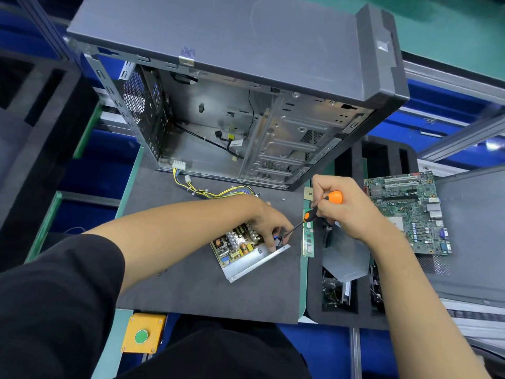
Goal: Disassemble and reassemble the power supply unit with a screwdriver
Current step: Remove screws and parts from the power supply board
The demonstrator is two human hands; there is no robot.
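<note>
The opened power supply unit [246, 255] lies on the dark mat, its circuit board with coils and capacitors exposed in a silver metal tray. Its yellow wire bundle [207, 191] trails toward the case. My left hand [269, 222] rests on the unit's right end, fingers curled down onto the board near the corner. My right hand [344, 206] grips the orange-and-black screwdriver [319, 207]. The shaft slants down-left and its tip meets the unit beside my left fingertips. Whether a screw sits under the tip is hidden.
An empty computer case [232, 105] stands open behind the mat. A RAM stick [308, 236] lies right of the unit; a motherboard [410, 212] and a grey metal cover [345, 255] rest on the foam tray at right. A yellow box with a green button [142, 336] sits at the near edge.
</note>
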